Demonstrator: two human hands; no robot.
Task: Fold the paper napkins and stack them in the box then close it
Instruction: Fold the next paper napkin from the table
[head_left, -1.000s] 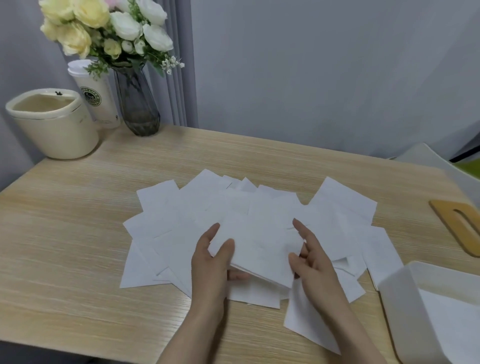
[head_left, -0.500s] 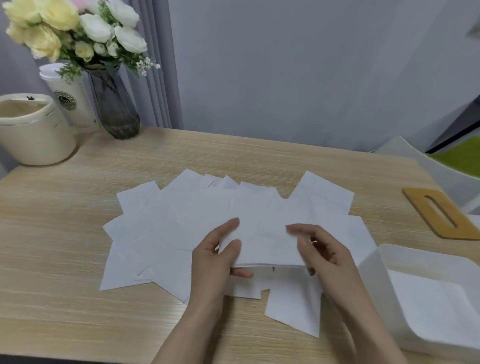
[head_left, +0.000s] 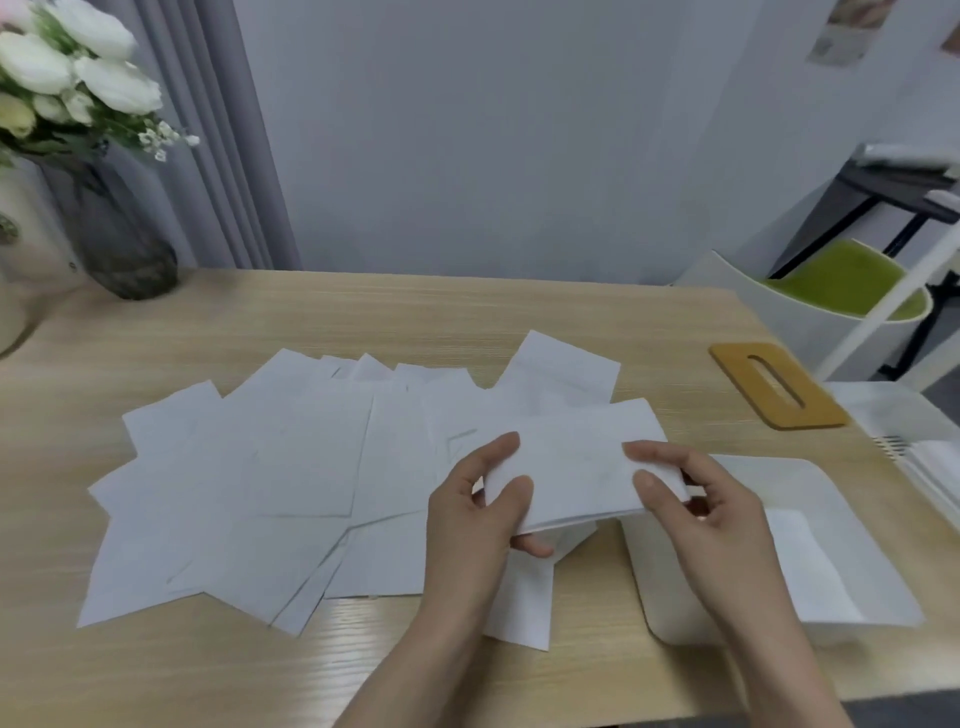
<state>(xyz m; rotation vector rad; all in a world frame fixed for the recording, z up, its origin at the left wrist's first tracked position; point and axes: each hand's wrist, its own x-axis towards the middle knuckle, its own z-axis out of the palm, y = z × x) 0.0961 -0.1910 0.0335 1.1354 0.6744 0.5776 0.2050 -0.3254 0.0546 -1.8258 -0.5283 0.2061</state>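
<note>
Pale wood makes up the table (head_left: 156, 670), and a plain grey wall stands behind it. Many flat white paper napkins (head_left: 291, 483) lie spread over the middle of the table, and they overlap each other.

Both hands hold one folded napkin (head_left: 576, 462) up above the spread ones. It is a long strip with its loose edges facing the person. The left hand (head_left: 472, 525) pinches the left end, with the thumb on top and the fingers curled under. The right hand (head_left: 696, 514) pinches the right end the same way, with the thumb and first finger on top of the paper.

A white box (head_left: 665, 613) sits on the table just to the right of the napkins, under the right hand. It is open on top. A white folded napkin (head_left: 810, 566) lies flat inside it on the bottom.

The wooden lid (head_left: 779, 384) with a long slot lies flat on the table behind the box, apart from it.

At the far left corner stands a dark glass vase (head_left: 119, 244) with white flowers (head_left: 78, 67). A white chair with a green seat (head_left: 841, 286) stands past the right end of the table.
</note>
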